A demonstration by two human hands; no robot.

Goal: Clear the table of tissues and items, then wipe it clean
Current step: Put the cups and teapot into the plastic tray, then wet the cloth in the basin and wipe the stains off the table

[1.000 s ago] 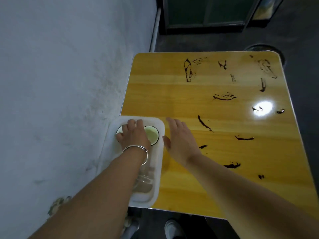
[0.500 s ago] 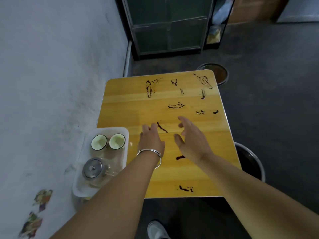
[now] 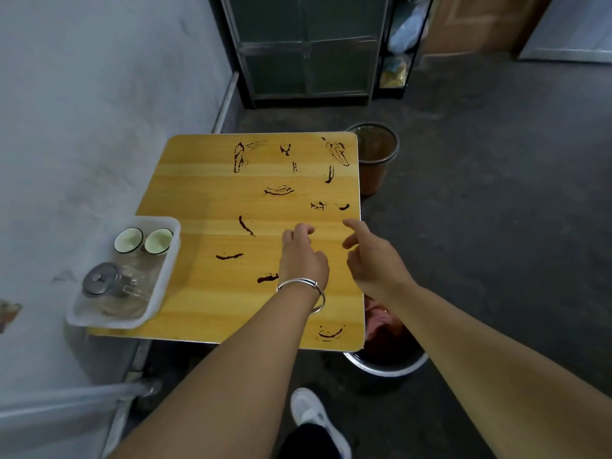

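A yellow wooden table [image 3: 205, 193] carries several dark brown sauce smears, such as one smear [image 3: 278, 191] near its middle. At its near left corner sits a white plastic tray [image 3: 165, 279] holding two green-lined cups [image 3: 143, 240] and a glass teapot with a metal lid [image 3: 102, 283]. My left hand [image 3: 303, 256], with a silver bangle on the wrist, hovers over the table's right half with loosely curled fingers and holds nothing. My right hand [image 3: 372, 256] hangs over the table's right edge, fingers relaxed, empty. No tissues show on the table.
A grey wall [image 3: 82, 111] runs along the table's left side. A brown bucket [image 3: 376, 157] stands on the floor at the far right corner. A metal basin [image 3: 387, 362] with reddish contents sits under the near right corner. A dark cabinet [image 3: 308, 51] stands behind. My white shoe [image 3: 314, 415] is below.
My left hand left the tray and both hands moved right across the table toward its right edge. The view pulled back and up, showing the whole table and floor.
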